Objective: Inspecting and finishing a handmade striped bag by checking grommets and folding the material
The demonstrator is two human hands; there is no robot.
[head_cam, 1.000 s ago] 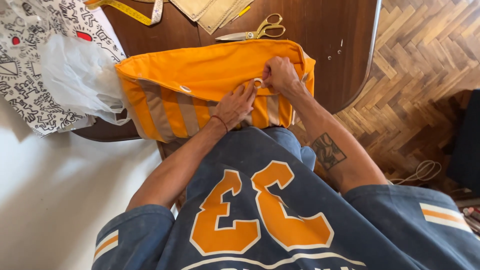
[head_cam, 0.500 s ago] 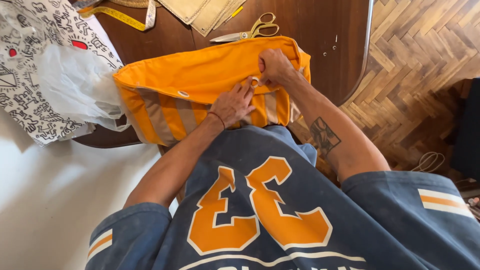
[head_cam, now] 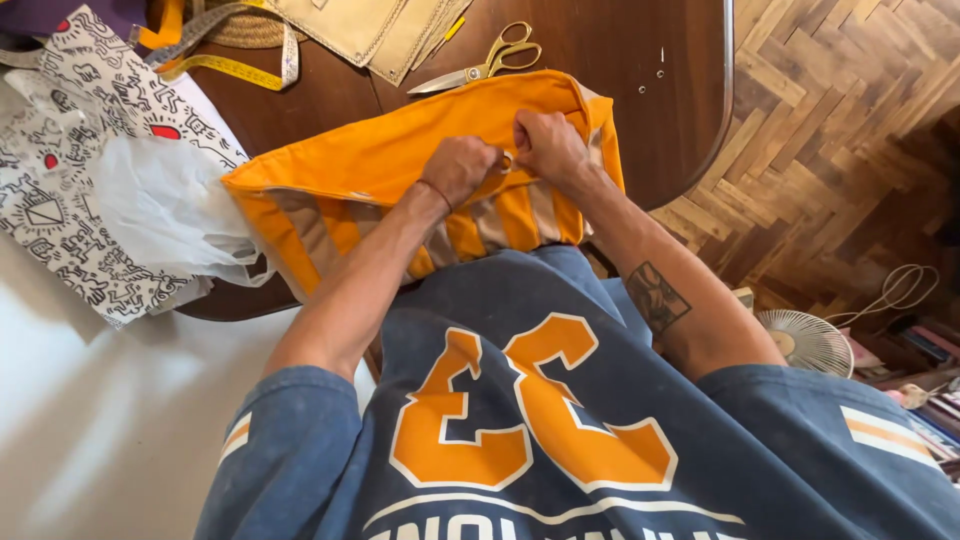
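Both fists pinch the orange cloth (head_cam: 400, 150) at one spot, left hand (head_cam: 458, 168) and right hand (head_cam: 545, 145) knuckle to knuckle, seemingly keeping its fold tight at the wooden table (head_cam: 620, 60) edge nearest the person, scissors (head_cam: 485, 62) lying just beyond.

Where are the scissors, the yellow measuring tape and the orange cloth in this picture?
scissors (head_cam: 490, 62): head view, on the pivot between gold handles and blades.
yellow measuring tape (head_cam: 235, 72): head view, on the flat strip lying on the table.
orange cloth (head_cam: 370, 155): head view, on its plain top fold, left of both hands.
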